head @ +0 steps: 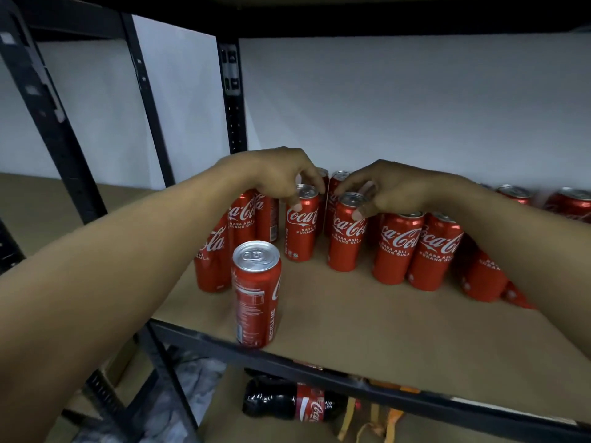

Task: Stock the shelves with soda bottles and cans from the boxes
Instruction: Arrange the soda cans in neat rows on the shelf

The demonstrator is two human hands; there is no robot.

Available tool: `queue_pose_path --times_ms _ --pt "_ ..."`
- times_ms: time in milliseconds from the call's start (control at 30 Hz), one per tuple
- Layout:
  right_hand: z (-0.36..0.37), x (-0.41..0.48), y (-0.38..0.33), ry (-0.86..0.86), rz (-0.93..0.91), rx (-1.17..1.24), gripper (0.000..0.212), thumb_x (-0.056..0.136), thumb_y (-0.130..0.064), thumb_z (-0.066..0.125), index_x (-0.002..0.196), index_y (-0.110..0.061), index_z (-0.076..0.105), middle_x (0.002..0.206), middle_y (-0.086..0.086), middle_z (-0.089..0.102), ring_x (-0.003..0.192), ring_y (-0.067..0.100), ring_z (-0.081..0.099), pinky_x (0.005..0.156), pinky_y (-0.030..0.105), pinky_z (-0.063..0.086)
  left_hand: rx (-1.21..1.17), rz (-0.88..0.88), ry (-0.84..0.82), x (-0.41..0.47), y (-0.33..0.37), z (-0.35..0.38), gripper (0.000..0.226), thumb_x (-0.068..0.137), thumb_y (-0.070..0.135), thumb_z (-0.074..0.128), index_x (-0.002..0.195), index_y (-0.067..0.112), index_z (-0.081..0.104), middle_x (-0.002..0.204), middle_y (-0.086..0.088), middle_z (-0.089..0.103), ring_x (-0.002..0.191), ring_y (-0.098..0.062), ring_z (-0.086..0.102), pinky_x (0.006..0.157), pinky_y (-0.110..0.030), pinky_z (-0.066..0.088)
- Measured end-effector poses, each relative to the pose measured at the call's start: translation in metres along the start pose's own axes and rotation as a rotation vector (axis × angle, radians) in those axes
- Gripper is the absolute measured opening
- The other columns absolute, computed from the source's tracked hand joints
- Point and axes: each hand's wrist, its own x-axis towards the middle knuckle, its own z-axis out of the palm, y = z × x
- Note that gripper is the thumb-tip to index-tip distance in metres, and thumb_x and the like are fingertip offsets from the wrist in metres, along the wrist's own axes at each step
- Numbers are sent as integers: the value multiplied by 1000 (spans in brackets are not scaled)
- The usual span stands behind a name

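Two stiff, slick, likely heavy cans: we pinch left can with left hand, right can with right hand, at rims.

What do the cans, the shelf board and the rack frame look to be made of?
Cans: likely aluminium, glossy red print, bare silvery lids with pull tabs. Shelf board: matte brown, no grain, probably fibreboard. Rack frame: black painted metal, judging by the punched slots in its posts.
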Motion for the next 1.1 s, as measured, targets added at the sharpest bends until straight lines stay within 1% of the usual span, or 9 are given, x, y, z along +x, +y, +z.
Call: queue_pose_path --times_ms 133,333,433,533,667,733,800,900,1100 --pt "2 -1 -4 14 30 -23 58 84 -22 81 135 -37 60 137 -8 60 109 13 62 94 35 52 -45 -8 17 1 -7 2 63 79 22 85 135 35 60 140 8 56 117 -16 57 95 -35 50" --pt "7 0 -7 70 71 -214 69 80 -49 81 141 -29 55 137 -3 60 103 12 53 84 27 41 65 -95 87 5 -5 9 78 71 65 79 132 21 59 124 -2 64 102 -20 64 85 -36 56" --pt "6 0 -9 77 64 -240 64 82 -43 81 139 -29 58 137 -2 62 101 11 53 83 26 40 81 -87 89 8 -4 14 67 73 61 80 123 18 65 117 -6 68 97 -24 68 83 -40 59" --pt "4 -1 -9 62 76 -205 64 81 -39 83 139 -32 58 138 -4 62 100 10 56 83 27 41 74 -37 74 5 -4 10 60 79 44 82 132 24 63 131 -2 64 109 -22 63 87 -35 54" --pt "5 -1 -5 57 97 -181 64 81 -39 84 139 -36 57 137 -5 62 103 12 57 86 29 43 -31 37 -6 3 -4 5 65 81 18 82 140 30 57 140 6 58 103 -11 57 80 -26 45" --pt "5 -1 -6 54 103 -168 64 81 -38 83 139 -36 57 131 -6 64 102 12 58 86 29 43 -62 30 2 4 -5 6 70 79 22 84 142 29 54 141 4 58 107 -12 58 85 -27 45" --pt "6 -1 -6 55 103 -163 62 82 -36 83 139 -35 57 110 -15 66 101 11 58 86 27 43 -70 7 40 5 -4 9 75 77 36 86 143 26 52 139 3 58 111 -16 60 88 -29 47" --pt "8 -1 -5 78 96 -155 60 82 -35 83 137 -35 59 88 -27 54 100 12 59 85 26 42 -38 -1 95 5 -3 13 72 76 43 85 139 22 58 134 -1 63 108 -21 65 91 -33 53" --pt "11 -2 -4 106 86 -97 59 83 -34 83 137 -36 59 119 -9 64 102 11 59 88 30 47 -15 9 122 2 -5 14 65 80 39 83 139 20 60 139 -2 61 117 -20 61 84 -27 42"
